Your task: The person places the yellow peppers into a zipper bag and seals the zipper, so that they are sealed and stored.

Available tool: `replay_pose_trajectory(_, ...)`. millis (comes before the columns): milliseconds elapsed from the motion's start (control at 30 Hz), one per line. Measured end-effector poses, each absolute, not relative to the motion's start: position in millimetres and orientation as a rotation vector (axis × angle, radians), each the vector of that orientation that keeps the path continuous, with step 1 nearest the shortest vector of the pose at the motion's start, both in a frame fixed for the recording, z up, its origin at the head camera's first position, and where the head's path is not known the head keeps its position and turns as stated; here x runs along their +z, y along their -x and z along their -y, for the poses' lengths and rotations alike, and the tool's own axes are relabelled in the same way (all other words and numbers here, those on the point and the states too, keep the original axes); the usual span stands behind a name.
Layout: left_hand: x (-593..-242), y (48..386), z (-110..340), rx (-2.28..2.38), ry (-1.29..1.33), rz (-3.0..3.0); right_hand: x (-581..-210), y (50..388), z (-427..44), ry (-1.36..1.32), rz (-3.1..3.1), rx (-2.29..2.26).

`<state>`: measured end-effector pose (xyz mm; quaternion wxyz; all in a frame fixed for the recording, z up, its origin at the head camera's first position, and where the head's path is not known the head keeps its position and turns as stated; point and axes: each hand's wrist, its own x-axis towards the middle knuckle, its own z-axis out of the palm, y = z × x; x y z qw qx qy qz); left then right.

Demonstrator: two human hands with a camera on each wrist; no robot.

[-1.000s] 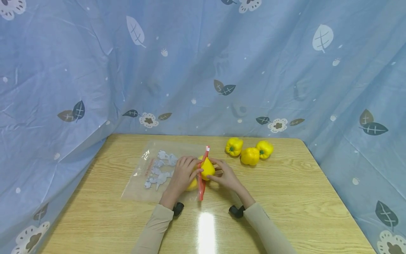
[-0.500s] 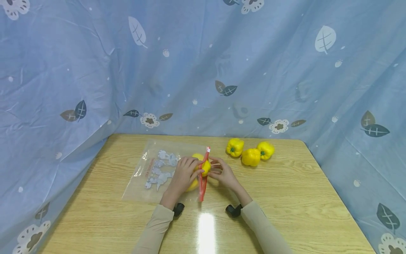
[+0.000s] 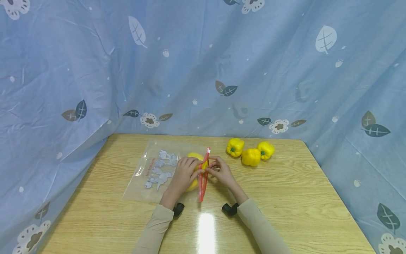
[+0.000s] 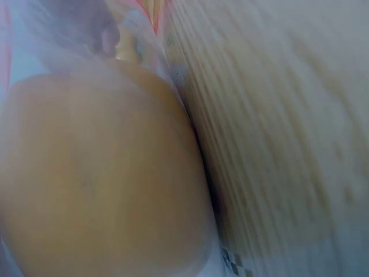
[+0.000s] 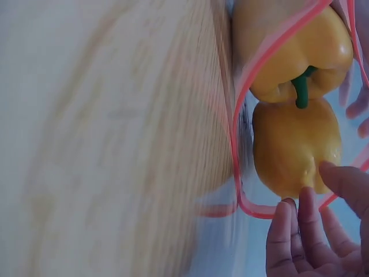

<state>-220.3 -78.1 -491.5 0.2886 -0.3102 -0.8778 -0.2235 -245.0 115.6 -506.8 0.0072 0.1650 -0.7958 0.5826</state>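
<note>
A clear zip bag (image 3: 136, 188) with a red edge at its mouth (image 3: 203, 192) lies on the table, its mouth toward the right. My left hand (image 3: 180, 176) rests over the bag and holds its edge between thumb and fingers. In the right wrist view two yellow bell peppers sit inside the red-edged mouth: one with a green stem (image 5: 291, 57), and a nearer bell pepper (image 5: 297, 147). My right hand (image 3: 222, 173) touches the end of the nearer one with thumb and extended fingertips. Through the film, a bell pepper (image 4: 104, 173) fills much of the left wrist view.
Three more yellow bell peppers stand together at the back right: one on the left (image 3: 235, 147), one in front (image 3: 251, 157) and one on the right (image 3: 265, 150). Patterned blue curtains (image 3: 196, 63) surround the wooden table (image 3: 285, 197) at the back and sides.
My right hand has moved left, and the bell pepper it gripped at the bag's mouth has gone inside. My left hand has stayed on the bag's edge.
</note>
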Motion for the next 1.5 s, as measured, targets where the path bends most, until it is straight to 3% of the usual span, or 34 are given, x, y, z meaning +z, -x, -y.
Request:
replay_pose_trajectory(433,-493,220,76,-0.586,0.782,2.352,-478,225,-121,-0.768,2.525,1.919)
replay_pose_trajectory(1500,-495,219,74,-0.597,0.693,2.381,-452,208,-228,-0.642,2.454,1.409)
